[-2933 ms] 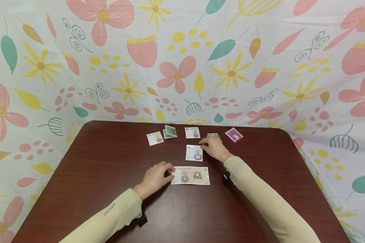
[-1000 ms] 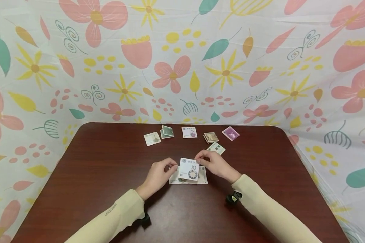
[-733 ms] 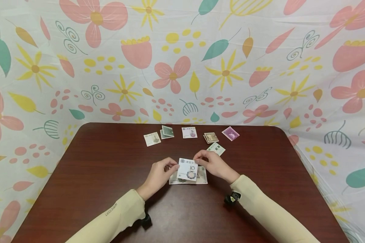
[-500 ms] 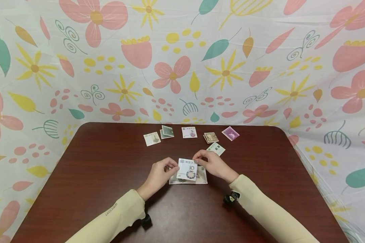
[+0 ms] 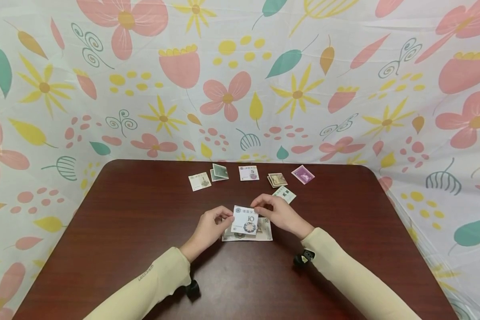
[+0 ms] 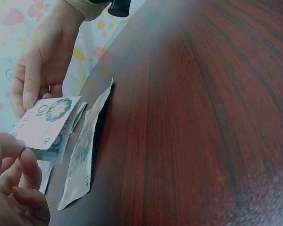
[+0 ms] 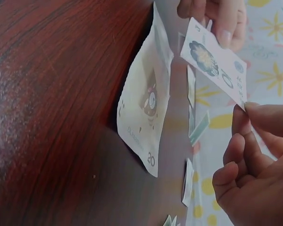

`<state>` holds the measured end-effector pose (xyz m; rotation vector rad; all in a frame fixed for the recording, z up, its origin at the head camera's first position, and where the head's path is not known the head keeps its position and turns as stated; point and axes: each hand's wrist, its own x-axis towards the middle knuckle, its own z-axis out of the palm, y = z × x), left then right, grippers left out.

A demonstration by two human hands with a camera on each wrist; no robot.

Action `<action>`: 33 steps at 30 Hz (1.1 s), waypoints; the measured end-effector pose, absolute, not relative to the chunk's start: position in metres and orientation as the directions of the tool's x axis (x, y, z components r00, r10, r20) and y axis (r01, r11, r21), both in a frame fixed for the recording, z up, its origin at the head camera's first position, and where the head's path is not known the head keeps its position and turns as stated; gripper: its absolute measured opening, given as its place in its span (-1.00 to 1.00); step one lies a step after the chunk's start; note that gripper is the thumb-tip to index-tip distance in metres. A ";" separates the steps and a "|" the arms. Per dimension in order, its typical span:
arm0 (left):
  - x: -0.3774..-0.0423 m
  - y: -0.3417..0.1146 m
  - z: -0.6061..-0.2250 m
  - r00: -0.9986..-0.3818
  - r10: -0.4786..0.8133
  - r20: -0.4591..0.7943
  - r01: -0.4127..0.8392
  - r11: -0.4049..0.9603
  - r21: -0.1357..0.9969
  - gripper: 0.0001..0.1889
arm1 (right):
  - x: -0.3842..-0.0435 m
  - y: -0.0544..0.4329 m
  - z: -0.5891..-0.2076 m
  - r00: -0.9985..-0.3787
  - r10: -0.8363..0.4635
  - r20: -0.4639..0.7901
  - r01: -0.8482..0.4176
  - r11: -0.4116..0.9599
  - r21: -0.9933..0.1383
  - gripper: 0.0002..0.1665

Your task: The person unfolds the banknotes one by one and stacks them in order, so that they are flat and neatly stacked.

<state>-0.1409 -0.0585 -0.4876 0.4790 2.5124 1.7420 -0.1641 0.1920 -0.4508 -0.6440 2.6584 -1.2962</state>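
A folded banknote marked 10 [image 5: 245,220] is raised over a larger, unfolded banknote marked 20 [image 5: 266,230] that lies on the table. My left hand [image 5: 209,227] pinches the folded note's left edge between thumb and forefinger. At its upper right corner, my right hand [image 5: 281,214] grips it with thumb and fingertips. Two layers of the folded note [image 6: 51,122] show in the left wrist view, slightly apart at the near side. In the right wrist view the 20 note [image 7: 146,101] shows creases, and its ends lift a little.
Toward the back of the dark wooden table [image 5: 144,209] lie a 1 note [image 5: 200,181], a folded green note [image 5: 220,172], a 5 note [image 5: 249,173], a folded brown note [image 5: 278,179], a purple note [image 5: 303,174] and a pale green note [image 5: 285,194]. A flowered cloth [image 5: 232,58] hangs behind.
The right hand has brought the folded 10 note from the table to above the 20 note. The left hand has gone from the 20 note's edge to the 10 note. Both shift slightly left lately.
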 end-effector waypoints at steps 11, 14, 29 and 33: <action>-0.141 -0.062 -0.488 -0.953 0.275 0.127 0.200 0.256 0.946 -0.90 | -0.163 0.198 -0.452 -0.888 -0.454 0.071 -0.321 0.502 -0.803 -0.73; -0.141 -0.063 -0.488 -0.951 0.280 0.131 0.199 0.230 0.953 -0.94 | -0.163 0.199 -0.453 -0.888 -0.455 0.064 -0.319 0.510 -0.799 -0.74; -0.140 -0.068 -0.488 -0.934 0.330 0.137 0.184 0.115 0.976 -0.94 | -0.164 0.201 -0.462 -0.882 -0.468 0.049 -0.331 0.543 -0.772 -0.67; -0.141 -0.071 -0.488 -0.945 0.302 0.125 0.166 0.112 0.980 -0.93 | -0.165 0.204 -0.464 -0.892 -0.450 0.050 -0.321 0.552 -0.770 -0.76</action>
